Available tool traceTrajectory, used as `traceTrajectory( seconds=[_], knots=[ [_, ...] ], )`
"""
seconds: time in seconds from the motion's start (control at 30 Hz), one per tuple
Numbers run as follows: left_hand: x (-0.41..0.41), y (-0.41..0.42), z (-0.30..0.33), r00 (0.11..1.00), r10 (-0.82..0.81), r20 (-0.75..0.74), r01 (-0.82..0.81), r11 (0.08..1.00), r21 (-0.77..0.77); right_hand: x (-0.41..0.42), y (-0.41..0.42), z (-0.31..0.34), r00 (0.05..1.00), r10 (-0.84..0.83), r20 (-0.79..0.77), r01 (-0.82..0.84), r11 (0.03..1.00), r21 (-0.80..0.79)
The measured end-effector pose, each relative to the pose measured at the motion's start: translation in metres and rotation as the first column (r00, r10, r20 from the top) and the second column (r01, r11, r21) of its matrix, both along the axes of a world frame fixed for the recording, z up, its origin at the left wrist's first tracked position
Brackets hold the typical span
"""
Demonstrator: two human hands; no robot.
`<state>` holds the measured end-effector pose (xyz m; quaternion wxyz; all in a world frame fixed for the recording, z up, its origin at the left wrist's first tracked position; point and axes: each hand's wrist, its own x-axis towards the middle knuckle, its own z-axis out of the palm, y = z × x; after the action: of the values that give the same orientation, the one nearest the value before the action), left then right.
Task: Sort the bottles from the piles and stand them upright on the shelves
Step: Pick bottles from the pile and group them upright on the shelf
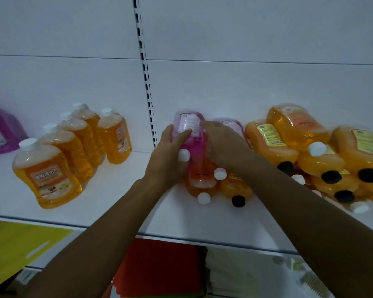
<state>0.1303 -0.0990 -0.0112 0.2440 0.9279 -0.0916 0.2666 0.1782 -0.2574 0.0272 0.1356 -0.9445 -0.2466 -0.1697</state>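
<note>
**Both hands on a pink bottle**

The white shelf [121,203] carries an orange pile [323,160] at 3 o'clock and five upright orange bottles [73,151] at 9 o'clock. At centre the pink bottle [191,134] lies on the pile, white cap [184,155] toward 6 o'clock. The left hand [170,155] wraps its fingers around its left side; the right hand [222,145] grips its right side.

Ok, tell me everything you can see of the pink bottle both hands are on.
The pink bottle is clear plastic holding pink liquid, with a white label facing up and a white cap pointing toward the camera. It lies tilted on top of the orange bottles in the pile. The left hand grips its left side; the right hand holds its right.
</note>
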Motion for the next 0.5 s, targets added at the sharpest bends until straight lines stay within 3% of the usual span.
traceTrajectory(
  seconds=[0.2, 0.27, 0.37, 0.5],
  knots=[
    [-0.047, 0.037, 0.043, 0.986, 0.039, 0.161, 0.010, 0.956, -0.294, 0.002, 0.031, -0.002, 0.989, 0.135, 0.057, -0.141, 0.980, 0.141],
    [-0.069, 0.054, 0.057, 0.985, 0.090, 0.147, -0.033, 0.936, -0.350, -0.007, 0.053, -0.004, 0.953, 0.289, 0.093, -0.303, 0.929, 0.215],
    [-0.109, 0.079, 0.067, 0.976, 0.183, 0.116, -0.133, 0.930, -0.343, -0.033, 0.095, -0.006, 0.856, 0.516, 0.018, -0.488, 0.798, 0.354],
    [-0.171, 0.117, 0.063, 0.890, 0.451, 0.063, -0.426, 0.874, -0.235, -0.078, 0.146, -0.019, 0.739, 0.658, -0.145, -0.589, 0.735, 0.337]
  ],
)
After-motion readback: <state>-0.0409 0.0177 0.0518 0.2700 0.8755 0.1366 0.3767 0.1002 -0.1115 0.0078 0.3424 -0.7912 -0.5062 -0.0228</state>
